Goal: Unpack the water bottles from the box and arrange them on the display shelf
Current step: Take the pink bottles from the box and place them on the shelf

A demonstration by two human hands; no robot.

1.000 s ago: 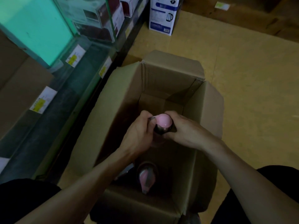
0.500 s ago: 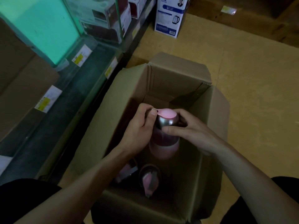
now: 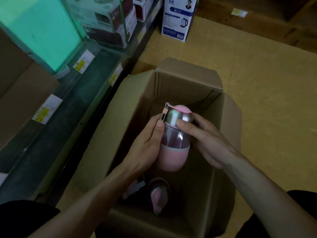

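Note:
A pink water bottle (image 3: 174,152) with a steel cap and a clear middle is held upright above the open cardboard box (image 3: 187,83). My left hand (image 3: 145,145) grips its left side, thumb by the small strap loop. My right hand (image 3: 207,141) wraps its right side, fingers on the steel cap. Deeper in the box lies a second pink bottle (image 3: 158,197), and part of a third bottle (image 3: 135,185) shows under my left forearm. The glass display shelf (image 3: 80,98) runs along the left.
Brown cartons and a green-lit glass case (image 3: 39,30) stand on the shelf, with yellow price labels (image 3: 82,63) along its edge. A white and blue kettle box (image 3: 178,19) stands on the yellow floor beyond the cardboard box. Boxed goods fill the far shelf.
Both hands have raised the pink bottle from low in the box to above its rim. More of the bottle's body shows now.

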